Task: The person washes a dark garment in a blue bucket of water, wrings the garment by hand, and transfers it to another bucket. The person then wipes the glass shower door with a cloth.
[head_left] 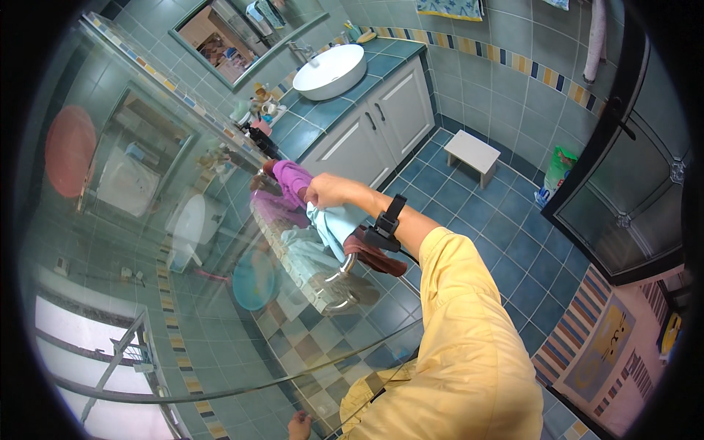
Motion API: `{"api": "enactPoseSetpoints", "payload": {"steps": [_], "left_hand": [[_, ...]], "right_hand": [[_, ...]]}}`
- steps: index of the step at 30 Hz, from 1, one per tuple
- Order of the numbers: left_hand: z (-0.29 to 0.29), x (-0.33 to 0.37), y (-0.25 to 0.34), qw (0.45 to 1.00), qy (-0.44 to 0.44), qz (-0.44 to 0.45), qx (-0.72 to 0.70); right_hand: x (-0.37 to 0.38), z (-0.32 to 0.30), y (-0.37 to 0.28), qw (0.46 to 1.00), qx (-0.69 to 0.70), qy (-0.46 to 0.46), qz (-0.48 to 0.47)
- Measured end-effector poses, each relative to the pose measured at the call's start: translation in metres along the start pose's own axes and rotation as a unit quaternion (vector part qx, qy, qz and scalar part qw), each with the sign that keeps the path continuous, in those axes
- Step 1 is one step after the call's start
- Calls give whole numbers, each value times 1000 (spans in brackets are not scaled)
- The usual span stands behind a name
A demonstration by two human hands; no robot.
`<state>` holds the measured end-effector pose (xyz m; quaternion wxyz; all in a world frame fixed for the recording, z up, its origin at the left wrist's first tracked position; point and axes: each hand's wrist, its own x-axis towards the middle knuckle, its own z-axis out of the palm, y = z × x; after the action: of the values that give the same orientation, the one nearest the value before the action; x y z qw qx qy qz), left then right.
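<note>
Pale-blue cloth is pinched in the right hand, purple cloth at its ten o'clock, brown cloth at four, the left hand's grip impossible to tell

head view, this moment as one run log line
right hand: grip on light-blue cloth | beside: purple cloth, maroon cloth | left hand: grip unclear

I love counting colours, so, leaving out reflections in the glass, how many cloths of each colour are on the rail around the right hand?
Purple cloth: 1
Light blue cloth: 1
Brown cloth: 1
Total: 3
</note>
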<state>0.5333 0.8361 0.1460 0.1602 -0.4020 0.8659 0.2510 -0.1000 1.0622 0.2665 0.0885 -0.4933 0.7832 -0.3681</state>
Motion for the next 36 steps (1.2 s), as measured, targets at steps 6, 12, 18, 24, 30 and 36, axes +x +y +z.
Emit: {"api": "enactPoseSetpoints", "payload": {"steps": [6, 12, 18, 24, 30, 36], "left_hand": [[-6, -10, 12, 997, 18, 34, 71], [-6, -18, 32, 999, -7, 9, 46], [8, -24, -15, 999, 27, 25, -32], [7, -22, -8, 999, 41, 14, 8], [-5, -20, 18, 998, 25, 13, 48], [-6, -9, 19, 999, -15, 32, 36]], "right_hand": [[15, -7, -15, 990, 29, 98, -93], [43, -4, -4, 947, 48, 275, -158], [50, 35, 38, 959, -169, 228, -8], [49, 22, 43, 976, -75, 195, 69], [17, -4, 6, 924, 369, 44, 89], [21, 19, -5, 989, 15, 114, -98]]}}
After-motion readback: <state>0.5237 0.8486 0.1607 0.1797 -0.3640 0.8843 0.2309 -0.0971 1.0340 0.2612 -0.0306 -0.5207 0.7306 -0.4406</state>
